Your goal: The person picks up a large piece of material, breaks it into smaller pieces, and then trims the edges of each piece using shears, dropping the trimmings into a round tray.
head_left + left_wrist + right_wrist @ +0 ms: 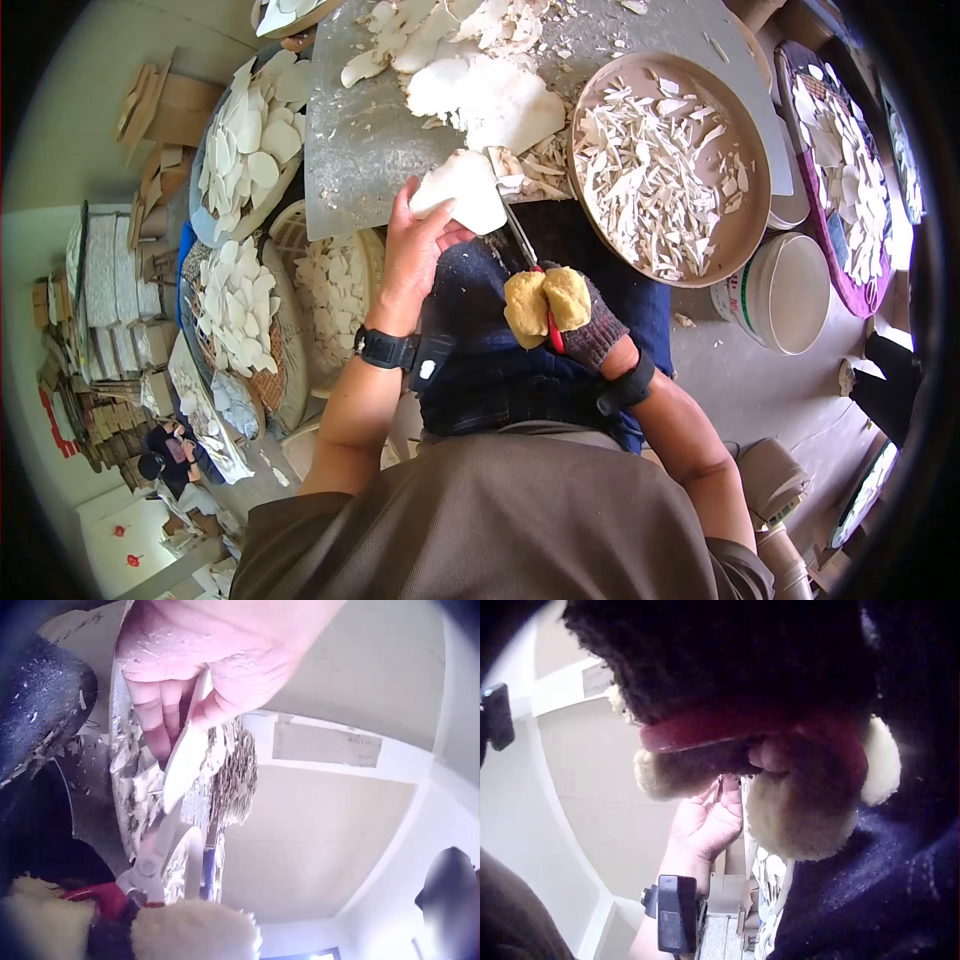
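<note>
In the head view my bare left hand pinches a flat white slice, thumb on its top face and fingers beneath. The slice has a thin brownish rim on its far side. My right hand, in a dark knit glove, grips a pair of scissors with red handles wrapped in thick yellow padding. Their blades point away from me and reach the right edge of the slice. In the left wrist view the metal scissor blades meet the lower end of the slice. The glove mostly hides the handles in the right wrist view.
A grey metal table bears larger white pieces and scattered scraps. On its right stands a round tray of thin white offcuts. Baskets of white slices stand at left. A white bucket is on the floor at right.
</note>
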A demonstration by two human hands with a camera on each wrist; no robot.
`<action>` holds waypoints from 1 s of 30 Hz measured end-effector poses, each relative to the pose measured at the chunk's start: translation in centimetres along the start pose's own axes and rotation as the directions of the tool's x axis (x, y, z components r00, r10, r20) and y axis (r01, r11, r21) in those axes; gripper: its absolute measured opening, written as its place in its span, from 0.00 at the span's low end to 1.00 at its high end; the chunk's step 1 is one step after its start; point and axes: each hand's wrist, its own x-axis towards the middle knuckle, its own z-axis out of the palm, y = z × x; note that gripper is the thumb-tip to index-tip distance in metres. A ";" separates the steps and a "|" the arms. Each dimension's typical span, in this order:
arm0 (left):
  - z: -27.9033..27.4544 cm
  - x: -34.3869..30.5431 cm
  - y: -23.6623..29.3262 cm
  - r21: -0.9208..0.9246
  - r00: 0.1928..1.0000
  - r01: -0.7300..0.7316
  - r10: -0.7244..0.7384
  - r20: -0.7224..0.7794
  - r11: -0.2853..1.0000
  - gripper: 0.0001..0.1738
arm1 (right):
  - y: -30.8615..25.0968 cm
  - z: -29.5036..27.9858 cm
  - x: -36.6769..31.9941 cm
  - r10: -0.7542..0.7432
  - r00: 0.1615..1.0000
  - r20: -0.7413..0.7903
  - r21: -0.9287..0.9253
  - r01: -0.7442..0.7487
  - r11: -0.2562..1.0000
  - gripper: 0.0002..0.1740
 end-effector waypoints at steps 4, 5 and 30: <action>-1.0 -0.1 1.9 -0.028 0.970 -0.162 0.164 0.180 0.986 0.16 | 4.4 0.5 0.1 0.219 0.951 0.220 0.909 -0.281 0.308 0.13; -1.2 -0.2 2.0 -0.020 0.947 -0.234 0.233 0.223 0.972 0.13 | 3.8 0.0 -0.3 0.219 0.955 0.200 0.780 -0.291 0.554 0.14; -1.6 0.5 0.6 0.409 0.781 -0.624 0.536 0.321 0.666 0.19 | 1.0 2.3 -0.7 0.078 0.996 0.050 0.985 -0.062 0.159 0.15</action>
